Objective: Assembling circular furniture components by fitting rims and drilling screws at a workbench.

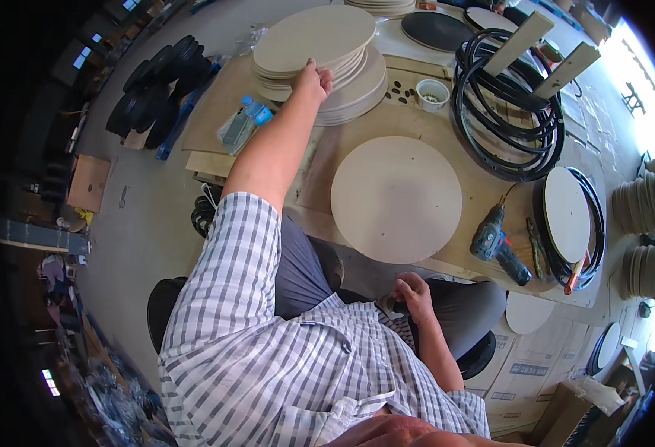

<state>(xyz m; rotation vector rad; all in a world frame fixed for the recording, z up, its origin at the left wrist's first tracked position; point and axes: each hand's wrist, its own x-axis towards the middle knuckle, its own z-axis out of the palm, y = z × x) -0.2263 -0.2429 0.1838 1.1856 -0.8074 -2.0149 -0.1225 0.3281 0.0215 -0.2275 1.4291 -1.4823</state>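
My left hand (pixel 313 80) reaches out to a stack of round beige boards. Its fingers are closed on the near edge of the top round board (pixel 316 36). More round boards (pixel 368 86) lie beneath it and to its right. Close to my lap, my right hand (pixel 414 296) is curled closed; whatever it may hold I cannot make out. Flat in front of me, at the table's near edge, lies a single round board (pixel 396 197) with a few small holes. To its right rests a cordless drill (pixel 500 244) with a bit fitted.
A plastic bottle (pixel 254 110) stands left of the stack. A white cup (pixel 432 95) of small parts sits near scattered dark pieces (pixel 396 92). Black hoops (pixel 484 160) lean around wooden uprights (pixel 519 43). Pliers (pixel 535 246) lie beside another board (pixel 566 216) at right.
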